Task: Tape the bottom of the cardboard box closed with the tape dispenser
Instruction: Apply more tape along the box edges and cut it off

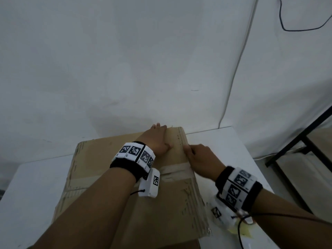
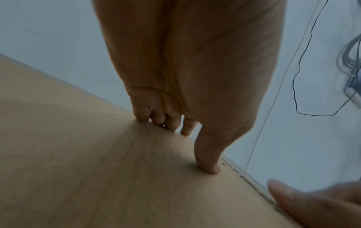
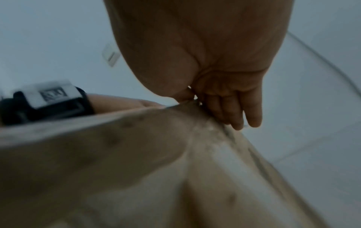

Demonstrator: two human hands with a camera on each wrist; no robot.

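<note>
A brown cardboard box (image 1: 161,209) lies on a white table (image 1: 233,150), with a strip of tape (image 1: 176,168) running across its upper face. My left hand (image 1: 161,137) lies flat on the far part of that face. Its fingers (image 2: 166,118) reach the far edge and its thumb (image 2: 207,162) presses the cardboard (image 2: 97,169). My right hand (image 1: 195,155) is at the box's right edge, thumb on top, with its fingers (image 3: 234,111) straight down the side wall (image 3: 136,154). No tape dispenser shows clearly.
A pale wall with a white conduit (image 1: 233,78) and a black cable (image 1: 287,27) stands behind the table. A black metal frame (image 1: 296,141) is at the right. Small yellowish items (image 1: 240,230) lie on the table beside the box's near right corner.
</note>
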